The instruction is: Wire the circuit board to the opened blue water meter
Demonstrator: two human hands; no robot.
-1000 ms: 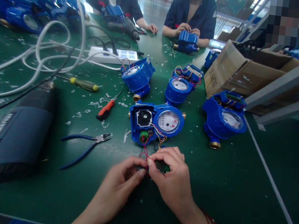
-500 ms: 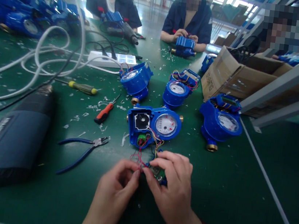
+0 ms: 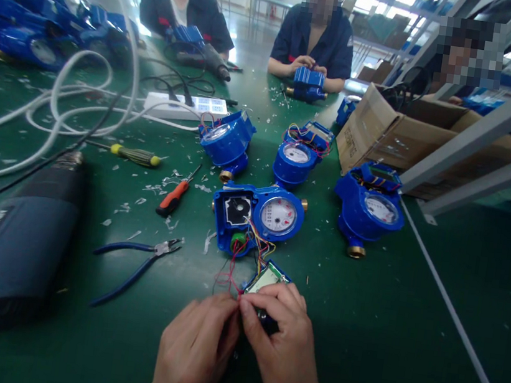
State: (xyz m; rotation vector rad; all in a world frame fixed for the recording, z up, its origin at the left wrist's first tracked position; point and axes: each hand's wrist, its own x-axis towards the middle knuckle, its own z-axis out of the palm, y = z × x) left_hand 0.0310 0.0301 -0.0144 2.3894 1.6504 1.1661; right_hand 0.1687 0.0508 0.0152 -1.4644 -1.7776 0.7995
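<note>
In front of me lies an opened blue water meter (image 3: 280, 215), its dial facing up and coloured wires running out of its housing. The wires lead to a small circuit board with a display (image 3: 267, 276), partly covered by my fingers. My left hand (image 3: 200, 341) is closed in a pinch on the red wires (image 3: 231, 279) near their ends. Thumb and forefinger of my right hand (image 3: 280, 339) pinch the same red wires, while its other fingers rest over the board. The wire tips are hidden between the fingertips.
Cutting pliers (image 3: 137, 264), an orange screwdriver (image 3: 173, 198), a yellow screwdriver (image 3: 135, 155) and a heat gun (image 3: 18, 242) lie on the left. Beyond are more meters (image 3: 369, 206), a power strip (image 3: 186, 107) and a cardboard box (image 3: 380, 132). Co-workers sit across the table.
My left hand has turned over, its back now showing. My right fingers have curled in, and the board has tilted so its display shows. The view has shifted slightly.
</note>
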